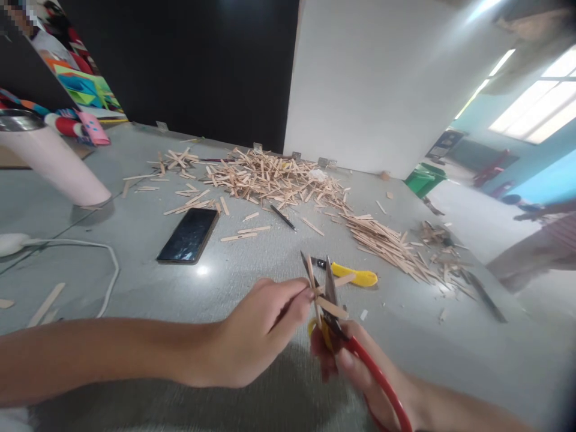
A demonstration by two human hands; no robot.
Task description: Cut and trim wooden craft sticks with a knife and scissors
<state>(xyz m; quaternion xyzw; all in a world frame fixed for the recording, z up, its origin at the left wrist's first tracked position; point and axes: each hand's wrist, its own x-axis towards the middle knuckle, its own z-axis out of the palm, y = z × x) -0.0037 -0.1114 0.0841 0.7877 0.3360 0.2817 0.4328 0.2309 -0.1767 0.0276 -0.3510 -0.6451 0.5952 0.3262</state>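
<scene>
My left hand (274, 324) is closed, pinching several wooden craft sticks (333, 308) that cross at its fingertips. My right hand (355, 360) grips scissors (378, 375) with red handles. Their blades are apart and point away from me, with the craft sticks beside and between them. Something yellow shows near the right fingers, but I cannot make out what it is. Just beyond the blades, a yellow utility knife (357, 276) lies on the grey table (252, 264), partly hidden by the sticks and the scissors.
A large heap of craft sticks (274, 180) lies along the back, with a denser pile (387, 246) at right. Nearer are a phone (189, 236), a black pen (283, 217), a pink bottle (67, 165) and a white cable (112, 264). Panels stand behind; a person (535, 246) is at right.
</scene>
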